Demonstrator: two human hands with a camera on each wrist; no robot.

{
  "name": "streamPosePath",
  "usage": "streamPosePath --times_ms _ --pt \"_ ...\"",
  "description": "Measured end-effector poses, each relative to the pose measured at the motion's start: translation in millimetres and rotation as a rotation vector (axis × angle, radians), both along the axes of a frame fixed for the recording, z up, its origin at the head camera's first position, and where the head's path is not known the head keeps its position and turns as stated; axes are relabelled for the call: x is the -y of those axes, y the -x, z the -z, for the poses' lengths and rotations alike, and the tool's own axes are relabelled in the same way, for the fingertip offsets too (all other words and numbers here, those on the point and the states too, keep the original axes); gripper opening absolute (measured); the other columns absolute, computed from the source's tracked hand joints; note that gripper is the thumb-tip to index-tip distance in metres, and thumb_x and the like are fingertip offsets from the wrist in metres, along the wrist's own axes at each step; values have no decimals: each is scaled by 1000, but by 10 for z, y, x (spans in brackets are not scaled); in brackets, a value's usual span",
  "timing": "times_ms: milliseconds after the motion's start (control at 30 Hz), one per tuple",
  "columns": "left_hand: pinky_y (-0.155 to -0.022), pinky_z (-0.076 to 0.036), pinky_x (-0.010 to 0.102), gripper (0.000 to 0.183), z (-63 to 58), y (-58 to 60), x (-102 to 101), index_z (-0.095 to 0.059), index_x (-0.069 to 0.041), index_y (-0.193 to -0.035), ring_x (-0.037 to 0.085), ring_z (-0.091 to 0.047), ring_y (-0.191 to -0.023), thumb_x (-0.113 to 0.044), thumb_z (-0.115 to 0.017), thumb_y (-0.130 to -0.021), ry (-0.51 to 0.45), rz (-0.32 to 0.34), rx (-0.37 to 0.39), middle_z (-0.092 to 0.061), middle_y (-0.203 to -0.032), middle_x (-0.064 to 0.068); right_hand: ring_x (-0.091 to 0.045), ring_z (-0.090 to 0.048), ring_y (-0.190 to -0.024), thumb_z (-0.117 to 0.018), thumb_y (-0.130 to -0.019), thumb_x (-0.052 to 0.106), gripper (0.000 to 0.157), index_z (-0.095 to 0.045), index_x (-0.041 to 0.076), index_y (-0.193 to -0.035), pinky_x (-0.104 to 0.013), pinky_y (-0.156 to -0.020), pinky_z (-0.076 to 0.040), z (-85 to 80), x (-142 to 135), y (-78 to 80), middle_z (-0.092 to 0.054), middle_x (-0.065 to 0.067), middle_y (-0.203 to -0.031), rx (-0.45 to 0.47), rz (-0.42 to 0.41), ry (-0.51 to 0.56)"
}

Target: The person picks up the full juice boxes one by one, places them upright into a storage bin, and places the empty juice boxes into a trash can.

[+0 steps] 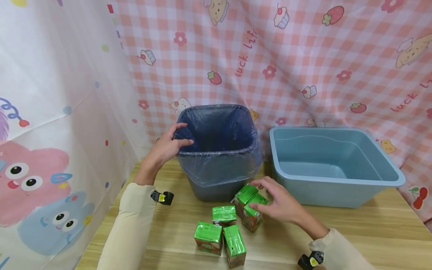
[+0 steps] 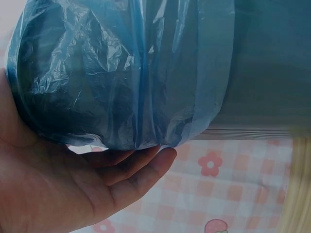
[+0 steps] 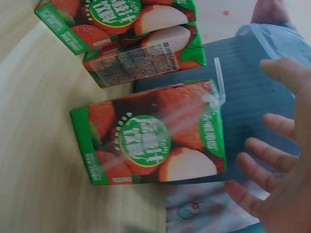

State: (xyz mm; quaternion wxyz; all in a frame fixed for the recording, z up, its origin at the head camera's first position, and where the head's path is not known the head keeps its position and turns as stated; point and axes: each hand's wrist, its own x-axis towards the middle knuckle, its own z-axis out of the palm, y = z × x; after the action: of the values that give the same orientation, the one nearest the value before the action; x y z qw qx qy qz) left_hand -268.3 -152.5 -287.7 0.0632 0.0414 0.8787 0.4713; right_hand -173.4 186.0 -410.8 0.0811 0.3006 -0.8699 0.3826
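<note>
A dark trash bin (image 1: 216, 193) lined with a clear plastic bag (image 1: 219, 168) stands on the table. My left hand (image 1: 165, 146) holds its left rim, the thumb over the edge; in the left wrist view the fingers (image 2: 138, 177) curve along the bagged outside. My right hand (image 1: 281, 204) is spread over two juice boxes side by side, a nearer one (image 1: 251, 219) and a farther one (image 1: 245, 193), at the bin's front right. In the right wrist view the fingers stand apart from a lychee juice box (image 3: 150, 136) with a wrapped straw. Three more boxes, including one juice box (image 1: 208, 234), stand nearer me.
A light blue plastic tub (image 1: 337, 193) sits to the right of the bin on the wooden table (image 1: 172, 232). Pink checked cloth (image 1: 270, 75) hangs behind, and a white cartoon-printed cloth (image 1: 81, 123) hangs on the left.
</note>
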Motion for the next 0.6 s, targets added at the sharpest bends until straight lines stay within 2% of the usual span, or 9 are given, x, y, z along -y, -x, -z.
streamPosePath --times_ms 400,600 --pt "-116 -24 57 66 10 13 -13 -32 -29 -153 33 -29 -145 -36 -62 -94 5 5 -7 -22 -163 8 -28 -58 -111 -84 -77 30 62 -59 7 -129 -52 -92 -47 174 170 -17 -61 -8 -123 56 186 22" --pt "-116 -24 57 66 15 8 3 -32 -28 -152 32 -28 -145 -35 -62 -94 -1 -2 -7 -22 -163 8 -26 -57 -102 -84 -76 31 63 -58 10 -129 -49 -87 -46 214 305 -23 -59 -8 -119 94 283 -6"
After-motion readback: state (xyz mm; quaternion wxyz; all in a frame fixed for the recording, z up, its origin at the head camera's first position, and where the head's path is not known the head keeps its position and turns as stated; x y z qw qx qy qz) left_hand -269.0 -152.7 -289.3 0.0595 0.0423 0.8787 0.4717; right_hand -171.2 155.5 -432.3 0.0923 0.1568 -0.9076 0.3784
